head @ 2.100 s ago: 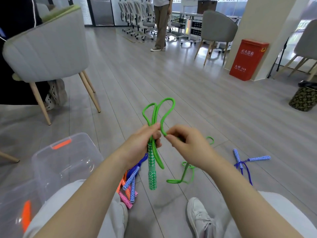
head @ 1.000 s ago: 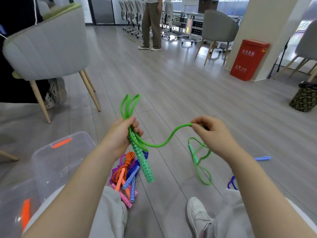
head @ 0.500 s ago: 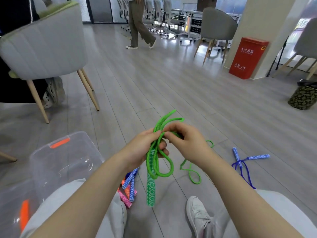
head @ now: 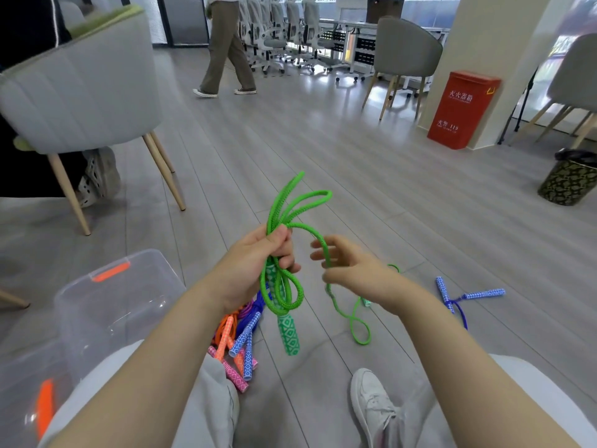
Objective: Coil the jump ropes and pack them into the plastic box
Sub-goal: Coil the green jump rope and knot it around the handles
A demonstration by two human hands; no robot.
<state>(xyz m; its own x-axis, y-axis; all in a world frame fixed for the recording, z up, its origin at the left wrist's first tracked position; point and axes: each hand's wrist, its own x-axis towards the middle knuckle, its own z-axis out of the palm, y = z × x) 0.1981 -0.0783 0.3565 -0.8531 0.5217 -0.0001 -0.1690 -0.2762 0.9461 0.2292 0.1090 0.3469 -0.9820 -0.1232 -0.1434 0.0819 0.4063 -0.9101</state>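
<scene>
Gripping green rope [head: 284, 215] loops, left hand [head: 255, 263] clenched, right hand [head: 352, 270] loose; plastic box [head: 97, 302] holds nothing visible.

The only readable writing stands on the red box [head: 461, 109] against the pillar at about two o'clock. Its upper front carries a line of white Chinese characters, too blurred to make out surely. Lower on the same face a smaller white line ends in the number 119.

Plastic box [head: 106, 305] left; rope pile [head: 239, 337] between box, shoe [head: 371, 405].
</scene>
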